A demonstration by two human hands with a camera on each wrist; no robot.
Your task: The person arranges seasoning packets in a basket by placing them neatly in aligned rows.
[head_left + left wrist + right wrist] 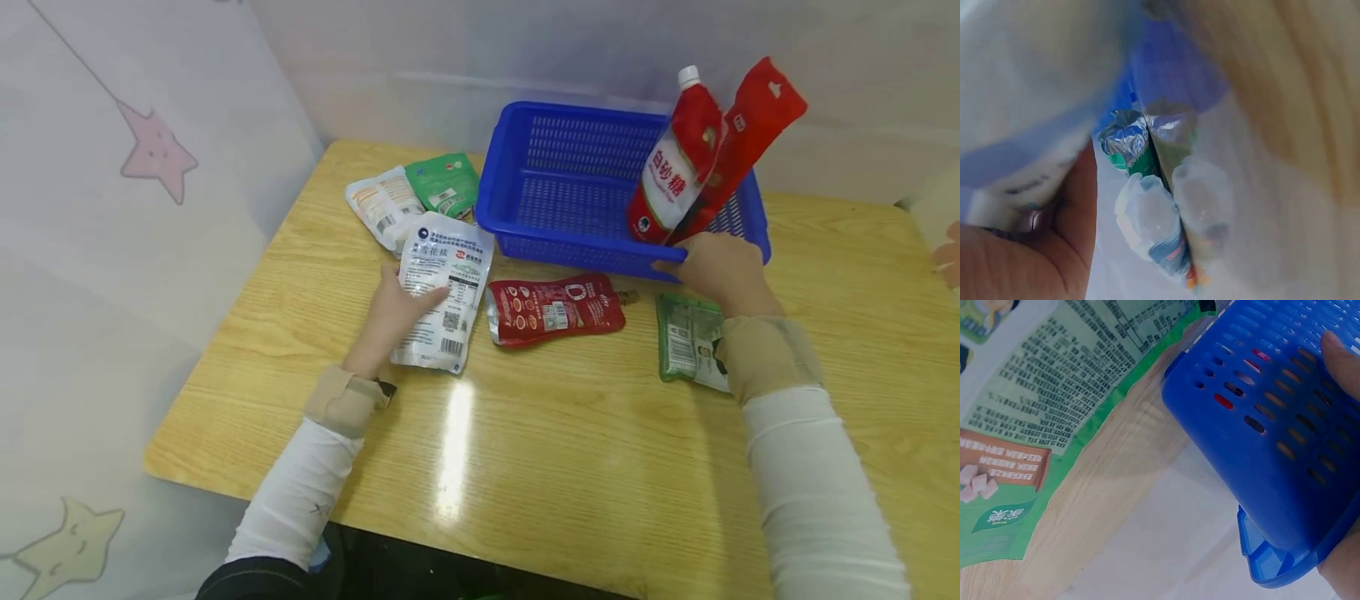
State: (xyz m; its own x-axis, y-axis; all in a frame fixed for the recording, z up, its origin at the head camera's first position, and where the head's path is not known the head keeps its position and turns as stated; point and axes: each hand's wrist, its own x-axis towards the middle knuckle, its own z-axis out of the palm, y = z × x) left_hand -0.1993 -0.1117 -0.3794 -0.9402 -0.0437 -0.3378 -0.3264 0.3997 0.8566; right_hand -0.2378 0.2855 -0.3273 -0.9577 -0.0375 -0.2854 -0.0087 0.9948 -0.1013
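My left hand (392, 312) grips a white salt pouch (459, 271) by its left edge, the thumb lying across its printed face. In the left wrist view the pouch is a pale blur beside the thumb. With my right hand (723, 265) I hold the front rim of a blue plastic basket (558, 237) near its right corner; the right wrist view shows thumb and fingers on the basket wall (1229, 456). Inside the basket a red-and-white sugar pouch (666, 179) with a white cap leans upright beside a red packet (761, 108).
A red spouted pouch (555, 310) lies before the basket. A green packet (686, 337) lies below my right hand, partly hidden by the wrist. A white-orange pouch (386, 204) and a green pouch (446, 185) lie left of the basket, on the wooden table (570, 450).
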